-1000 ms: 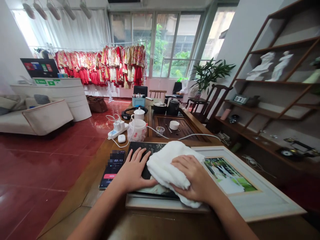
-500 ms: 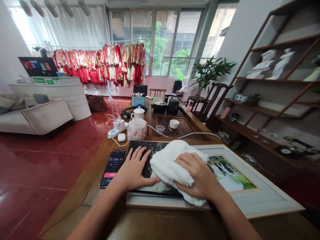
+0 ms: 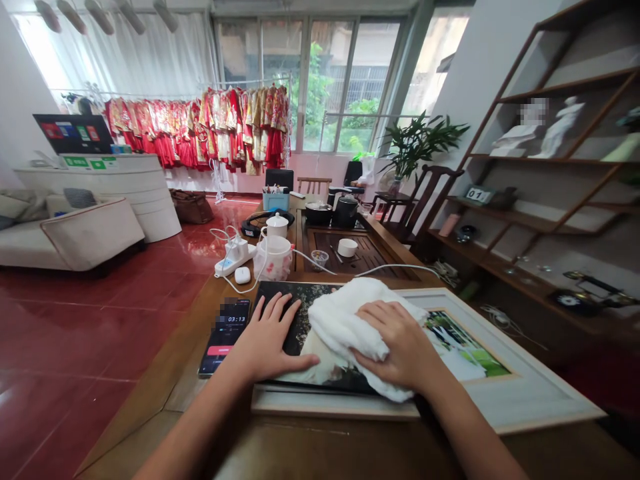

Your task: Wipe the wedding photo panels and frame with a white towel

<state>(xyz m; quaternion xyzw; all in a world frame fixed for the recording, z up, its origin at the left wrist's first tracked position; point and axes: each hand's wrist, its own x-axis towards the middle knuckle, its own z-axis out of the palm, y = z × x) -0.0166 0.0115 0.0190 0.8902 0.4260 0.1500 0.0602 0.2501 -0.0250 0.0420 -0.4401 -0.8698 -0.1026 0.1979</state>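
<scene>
- The person's left hand [image 3: 263, 343] lies flat with fingers spread, pressed on the left part of a dark picture panel [image 3: 300, 300].
- The right hand [image 3: 400, 347] grips a bunched white cloth [image 3: 337, 317], its fingers curled over the top.
- The cloth rests on the right part of the dark picture panel and spreads past its edge over a pale-framed photo [image 3: 467, 353].
- The panel lies partly on top of that frame, and both sit on the wooden tabletop [image 3: 300, 447].
- A phone [image 3: 225, 340] showing 03:13 lies just left of the panel.
- Behind the panel stand a translucent container [image 3: 273, 260] and a lidded white cup [image 3: 277, 225]; a white bowl [image 3: 347, 248] rests on the dark tea tray [image 3: 375, 263].
</scene>
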